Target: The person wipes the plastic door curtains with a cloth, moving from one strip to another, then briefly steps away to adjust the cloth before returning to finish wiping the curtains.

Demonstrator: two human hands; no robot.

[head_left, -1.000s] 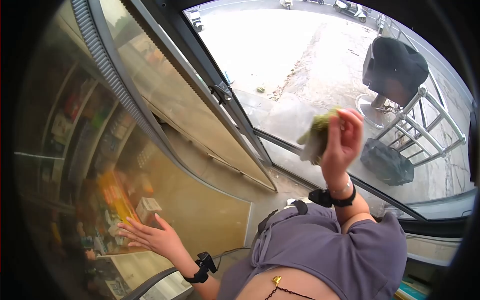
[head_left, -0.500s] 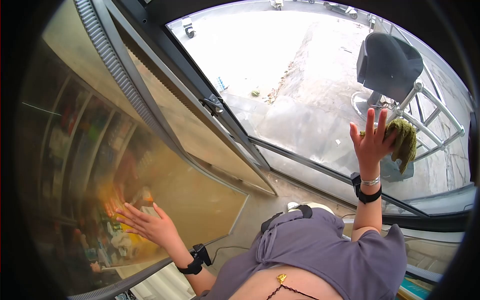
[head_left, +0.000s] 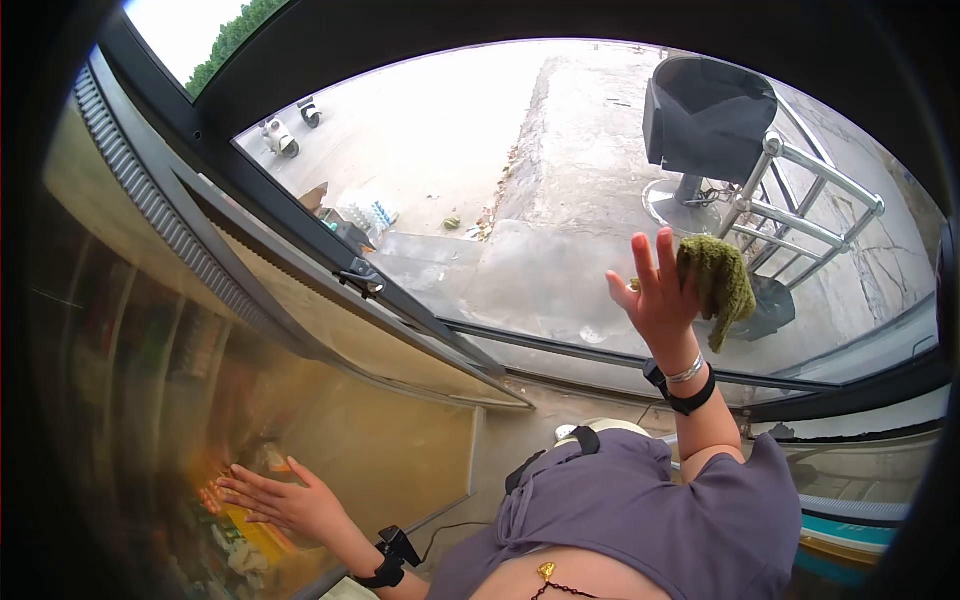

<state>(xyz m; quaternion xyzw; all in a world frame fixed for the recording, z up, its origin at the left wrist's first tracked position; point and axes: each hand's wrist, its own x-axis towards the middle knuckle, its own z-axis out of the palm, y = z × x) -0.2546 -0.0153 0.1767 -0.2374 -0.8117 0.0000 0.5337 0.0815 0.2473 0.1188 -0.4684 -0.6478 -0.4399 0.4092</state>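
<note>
A bunched olive-green cloth lies under the right side of my right hand, against the window glass. Some of that hand's fingers point up, spread apart, while the others are hidden by the cloth they hold. At the lower left, my left hand has its fingers stretched out, with nothing in it, beside a shiny, reflective panel. Whether it touches the panel I cannot tell. Black bands circle both wrists.
A dark window frame crosses the upper left, next to a ribbed metal strip. Through the glass show a metal railing, a dark grey bin-like object and parked scooters. A thin cable runs near my left wrist.
The whole view has shifted, with the outside scene and my right hand now farther left. The cloth is still at my right hand, and my left hand stays open by the panel.
</note>
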